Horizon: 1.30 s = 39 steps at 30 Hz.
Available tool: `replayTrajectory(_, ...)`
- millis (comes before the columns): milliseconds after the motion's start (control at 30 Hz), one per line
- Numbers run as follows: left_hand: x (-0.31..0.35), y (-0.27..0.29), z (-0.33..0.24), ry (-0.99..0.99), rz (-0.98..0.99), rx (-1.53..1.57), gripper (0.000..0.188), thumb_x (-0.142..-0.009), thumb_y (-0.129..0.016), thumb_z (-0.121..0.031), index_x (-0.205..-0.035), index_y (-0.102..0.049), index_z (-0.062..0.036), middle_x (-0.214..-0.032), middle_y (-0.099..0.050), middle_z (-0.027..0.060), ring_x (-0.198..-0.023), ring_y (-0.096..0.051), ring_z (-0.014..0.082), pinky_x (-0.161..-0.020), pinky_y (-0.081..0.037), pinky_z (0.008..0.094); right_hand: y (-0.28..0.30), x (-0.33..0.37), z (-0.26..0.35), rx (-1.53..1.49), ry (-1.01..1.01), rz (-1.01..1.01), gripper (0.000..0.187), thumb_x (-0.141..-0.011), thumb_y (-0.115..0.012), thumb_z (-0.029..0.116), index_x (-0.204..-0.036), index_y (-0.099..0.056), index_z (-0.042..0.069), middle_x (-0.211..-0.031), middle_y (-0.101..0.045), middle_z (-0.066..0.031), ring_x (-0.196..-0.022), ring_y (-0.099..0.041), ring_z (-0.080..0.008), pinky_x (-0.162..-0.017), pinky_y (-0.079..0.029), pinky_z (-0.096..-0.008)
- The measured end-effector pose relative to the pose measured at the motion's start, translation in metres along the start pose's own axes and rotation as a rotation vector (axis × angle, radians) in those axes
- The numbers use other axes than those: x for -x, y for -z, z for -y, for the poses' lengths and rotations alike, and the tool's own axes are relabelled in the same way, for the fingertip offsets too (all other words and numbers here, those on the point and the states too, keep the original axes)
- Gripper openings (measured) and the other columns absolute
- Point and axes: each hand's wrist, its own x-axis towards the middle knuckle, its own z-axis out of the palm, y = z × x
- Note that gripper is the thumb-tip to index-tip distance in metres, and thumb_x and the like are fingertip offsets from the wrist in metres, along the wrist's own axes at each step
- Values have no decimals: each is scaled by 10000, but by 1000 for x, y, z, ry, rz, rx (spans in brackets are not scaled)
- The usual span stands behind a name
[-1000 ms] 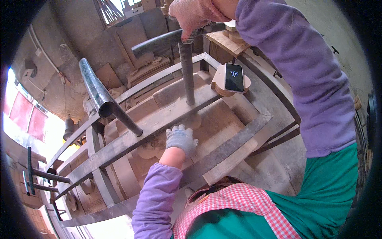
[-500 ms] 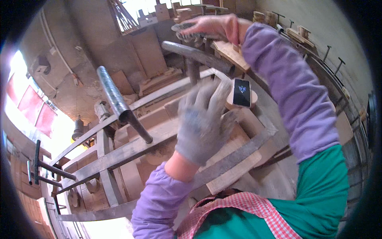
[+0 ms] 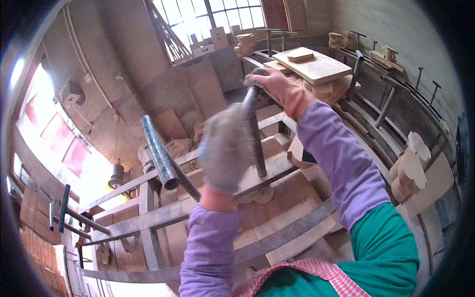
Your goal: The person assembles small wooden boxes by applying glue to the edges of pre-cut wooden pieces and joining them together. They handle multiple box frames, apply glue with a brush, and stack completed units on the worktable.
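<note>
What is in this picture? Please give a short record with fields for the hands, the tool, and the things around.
Right hand: gloved, closed on the top handle of the screw rod.
Left hand: gloved, raised in front of the rod; whether it touches the rod cannot be told.
Screw rod: upright, passes down into the metal frame.
Under frame: wooden blocks, pale.
Pipe: dark, tilted, left of the hands.
Board: flat, wooden, behind the right hand, with a small block on top.
Clothing: purple sleeves, green top, checked apron.

A grey steel frame (image 3: 163, 215) carries pale wooden boards (image 3: 277, 213); an upright screw rod (image 3: 256, 143) stands through its crossbar.
</note>
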Motion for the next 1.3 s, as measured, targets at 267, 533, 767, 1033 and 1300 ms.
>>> replayTrajectory(267,-29,-69,133,42,75,-165,297,-1007,-489,-142,-1250,-578,5,-1135,-624,221,-1004,-628,377,-928,-509,412,-18,184,50,914,523,-368,233,-916,-656,238,-959,-627,11,-785,-624,-166,-726,-642,-298,-650,-499,-416)
replayTrajectory(533,2,35,-12,-204,-51,320,397,-829,-686,-178,-1209,-648,-68,-1195,-645,120,-1148,-592,309,-985,-445,433,-57,161,84,710,842,-354,209,-870,-690,149,-1026,-660,12,-975,-634,-174,-923,-638,-347,-807,-507,-428)
replayTrajectory(767,-19,116,-21,58,191,-363,292,-899,-669,-192,-1161,-646,-65,-1105,-665,95,-1081,-622,276,-973,-461,411,-216,-5,46,-316,33,339,389,-919,-681,185,-1246,-546,21,-975,-641,-116,-758,-637,-206,-668,-547,-359)
replayTrajectory(1033,23,166,54,73,-100,-143,211,-1003,-534,-115,-1142,-646,-3,-1122,-671,150,-1026,-666,251,-898,-541,338,-204,-17,23,-22,126,215,219,-927,-640,292,-928,-685,78,-791,-559,13,-754,-517,-105,-683,-426,-282)
replayTrajectory(1300,-12,79,229,394,382,-53,283,-990,-529,-135,-1224,-626,-10,-1253,-643,161,-1223,-584,228,-1031,-452,323,-211,167,65,580,888,250,360,-852,-705,302,-1053,-605,20,-957,-600,-177,-878,-634,-348,-738,-541,-442)
